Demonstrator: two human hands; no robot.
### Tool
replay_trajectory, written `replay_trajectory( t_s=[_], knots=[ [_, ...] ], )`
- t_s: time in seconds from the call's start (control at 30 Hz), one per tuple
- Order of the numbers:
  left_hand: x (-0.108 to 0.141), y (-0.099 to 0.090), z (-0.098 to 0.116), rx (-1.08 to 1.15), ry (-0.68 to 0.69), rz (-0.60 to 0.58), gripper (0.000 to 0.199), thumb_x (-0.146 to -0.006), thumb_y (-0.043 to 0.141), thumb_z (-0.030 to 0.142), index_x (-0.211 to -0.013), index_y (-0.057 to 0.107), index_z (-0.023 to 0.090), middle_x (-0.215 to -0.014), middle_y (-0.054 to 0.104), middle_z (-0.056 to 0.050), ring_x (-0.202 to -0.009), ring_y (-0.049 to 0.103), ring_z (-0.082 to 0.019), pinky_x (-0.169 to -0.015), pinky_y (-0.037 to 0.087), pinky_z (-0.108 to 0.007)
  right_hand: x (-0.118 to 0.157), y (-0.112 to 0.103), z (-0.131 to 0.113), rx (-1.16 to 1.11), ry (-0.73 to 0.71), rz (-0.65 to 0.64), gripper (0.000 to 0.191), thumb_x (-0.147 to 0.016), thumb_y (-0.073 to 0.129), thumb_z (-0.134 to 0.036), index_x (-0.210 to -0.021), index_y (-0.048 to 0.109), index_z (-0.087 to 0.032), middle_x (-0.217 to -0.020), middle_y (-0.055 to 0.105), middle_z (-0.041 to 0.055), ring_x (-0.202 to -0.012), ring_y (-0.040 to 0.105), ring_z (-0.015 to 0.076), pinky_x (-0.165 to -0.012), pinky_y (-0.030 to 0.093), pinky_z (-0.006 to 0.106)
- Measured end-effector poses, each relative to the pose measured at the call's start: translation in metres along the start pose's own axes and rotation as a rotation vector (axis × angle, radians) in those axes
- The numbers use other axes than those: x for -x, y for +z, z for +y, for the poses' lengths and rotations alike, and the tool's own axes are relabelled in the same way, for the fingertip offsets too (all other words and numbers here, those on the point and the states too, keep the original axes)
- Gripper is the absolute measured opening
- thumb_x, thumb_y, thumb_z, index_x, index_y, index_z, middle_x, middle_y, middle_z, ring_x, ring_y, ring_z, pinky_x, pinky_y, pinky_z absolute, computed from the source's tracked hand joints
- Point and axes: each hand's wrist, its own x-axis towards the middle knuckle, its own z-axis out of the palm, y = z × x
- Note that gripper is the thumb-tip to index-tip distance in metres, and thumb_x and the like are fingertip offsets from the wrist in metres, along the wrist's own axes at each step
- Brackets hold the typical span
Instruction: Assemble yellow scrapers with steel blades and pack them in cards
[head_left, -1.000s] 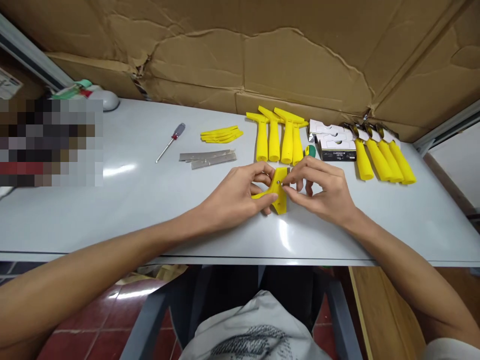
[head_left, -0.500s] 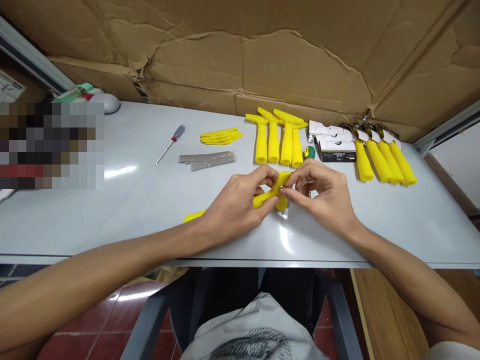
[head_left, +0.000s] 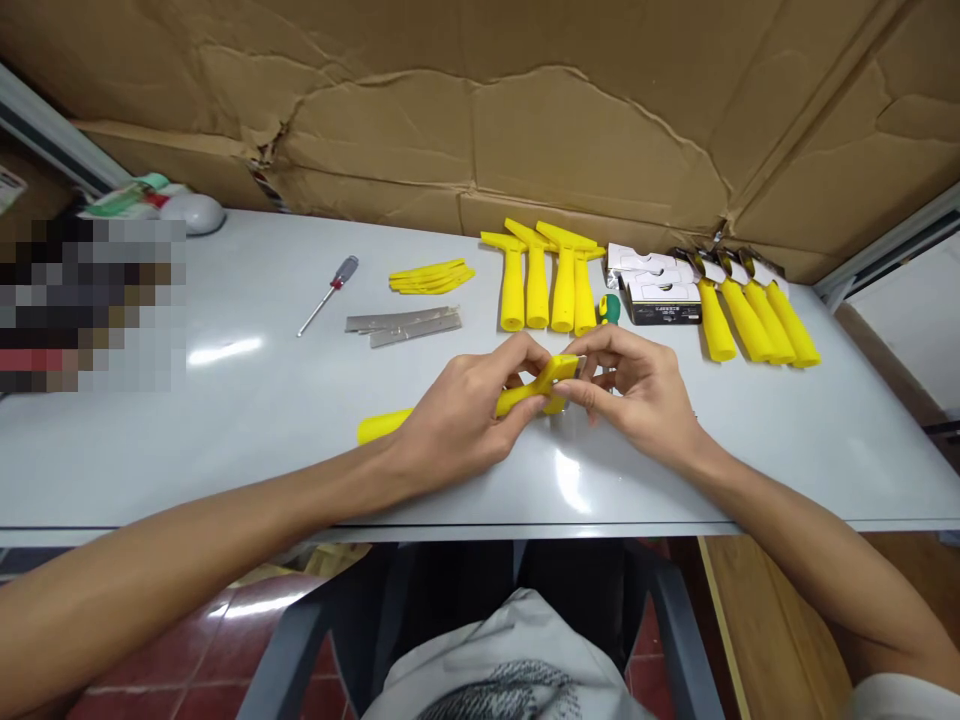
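Observation:
My left hand (head_left: 469,410) is closed around the neck of a yellow scraper (head_left: 386,425), whose handle end sticks out to the left past my wrist. The scraper's wide head (head_left: 561,368) points right, with a thin metal blade (head_left: 580,367) showing along its edge. My right hand (head_left: 637,390) pinches that head beside the blade, thumb on the near face and index finger at the top edge. A small shiny spot shows by the right thumb tip; I cannot make out what it is. The right fingertips are partly hidden behind the head.
Behind my hands stand several yellow scraper handles (head_left: 561,290). A green-and-yellow screwdriver grip (head_left: 608,309), boxes (head_left: 664,302) and several packaged scrapers (head_left: 750,320) are right. Left lie yellow strips (head_left: 429,277), metal blades (head_left: 409,324) and a screwdriver (head_left: 330,292). Cardboard (head_left: 585,130) walls the back.
The scraper's head has turned a little, and more of its metal blade and handle now show. Both hands keep their hold. The whole view has shifted slightly.

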Motion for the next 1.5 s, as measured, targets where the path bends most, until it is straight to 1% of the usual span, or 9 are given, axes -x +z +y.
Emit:
replay_trajectory(
  t_s=[0.13,0.4,0.57,0.67,0.8,0.9,1.07,1.3,1.5],
  knots=[
    [0.000,-0.001,-0.002,-0.017,0.013,-0.006,0.013,-0.098,0.063,0.027,-0.108,0.054,0.024,-0.107,0.077,-0.002,-0.092,0.075,-0.017,-0.084,0.059,-0.030,-0.001,-0.002,0.003,-0.024,-0.008,-0.030,0.042,-0.074,0.095,-0.052,-0.097,0.076,-0.023,-0.091,0.072,0.0017,-0.063,0.064,0.0116,-0.045,0.056,0.025],
    [-0.002,-0.001,-0.001,-0.016,0.061,-0.030,0.014,-0.099,0.060,0.029,-0.102,0.048,0.024,-0.095,0.072,0.000,-0.082,0.072,-0.016,-0.073,0.052,-0.027,0.000,-0.001,0.002,0.177,-0.135,-0.003,0.034,-0.078,0.094,-0.042,-0.088,0.070,-0.021,-0.083,0.073,-0.0007,-0.062,0.065,0.0103,-0.056,0.056,0.025],
    [-0.005,-0.005,0.000,0.032,0.026,-0.062,0.020,-0.103,0.059,0.041,-0.099,0.050,0.024,-0.088,0.070,0.001,-0.079,0.071,-0.016,-0.070,0.051,-0.028,-0.001,-0.002,0.000,0.123,-0.055,-0.043,0.037,-0.077,0.094,-0.046,-0.084,0.067,-0.022,-0.071,0.069,-0.0029,-0.060,0.068,0.0139,-0.056,0.056,0.028],
    [-0.008,-0.007,-0.001,0.149,-0.003,-0.091,0.020,-0.104,0.060,0.039,-0.096,0.051,0.023,-0.090,0.072,0.001,-0.082,0.072,-0.015,-0.072,0.054,-0.026,-0.001,-0.004,0.000,0.100,-0.031,-0.074,0.037,-0.080,0.092,-0.047,-0.082,0.065,-0.022,-0.067,0.068,-0.0037,-0.056,0.069,0.0146,-0.057,0.056,0.029],
    [-0.011,-0.009,-0.005,0.223,-0.035,-0.097,0.019,-0.102,0.062,0.034,-0.091,0.051,0.023,-0.087,0.071,0.002,-0.075,0.071,-0.012,-0.067,0.056,-0.022,-0.003,-0.009,0.001,0.081,-0.035,-0.148,0.029,-0.086,0.088,-0.041,-0.090,0.067,-0.022,-0.070,0.072,-0.0028,-0.061,0.071,0.0148,-0.063,0.058,0.029],
    [-0.011,-0.009,-0.009,0.281,-0.074,-0.080,0.023,-0.102,0.064,0.040,-0.092,0.052,0.023,-0.086,0.072,0.001,-0.073,0.073,-0.014,-0.064,0.061,-0.023,-0.006,-0.013,0.002,0.016,0.009,-0.233,0.025,-0.088,0.086,-0.034,-0.099,0.067,-0.021,-0.080,0.075,-0.0013,-0.070,0.074,0.0152,-0.069,0.061,0.029],
    [-0.012,-0.010,-0.012,0.343,-0.129,-0.011,0.034,-0.097,0.072,0.049,-0.093,0.051,0.023,-0.082,0.074,0.001,-0.070,0.076,-0.016,-0.060,0.065,-0.024,-0.008,-0.018,0.007,0.179,0.088,-0.313,0.011,-0.091,0.078,-0.024,-0.091,0.067,-0.020,-0.077,0.076,-0.0008,-0.070,0.075,0.0140,-0.069,0.062,0.026],
    [-0.014,-0.013,-0.010,0.465,-0.167,0.061,0.040,-0.092,0.077,0.053,-0.091,0.050,0.023,-0.077,0.073,0.002,-0.069,0.077,-0.018,-0.059,0.069,-0.029,-0.004,-0.014,0.010,0.196,0.038,-0.271,0.006,-0.093,0.076,-0.025,-0.091,0.072,-0.021,-0.079,0.082,0.0009,-0.072,0.081,0.0168,-0.072,0.065,0.029],
    [-0.013,-0.014,-0.008,0.360,-0.109,0.106,0.033,-0.096,0.073,0.047,-0.092,0.050,0.023,-0.071,0.072,0.003,-0.070,0.078,-0.018,-0.061,0.068,-0.029,-0.003,-0.009,0.009,0.223,-0.065,-0.204,0.007,-0.094,0.073,-0.027,-0.090,0.071,-0.023,-0.078,0.080,-0.0006,-0.067,0.079,0.0174,-0.067,0.064,0.031]
  ],
)
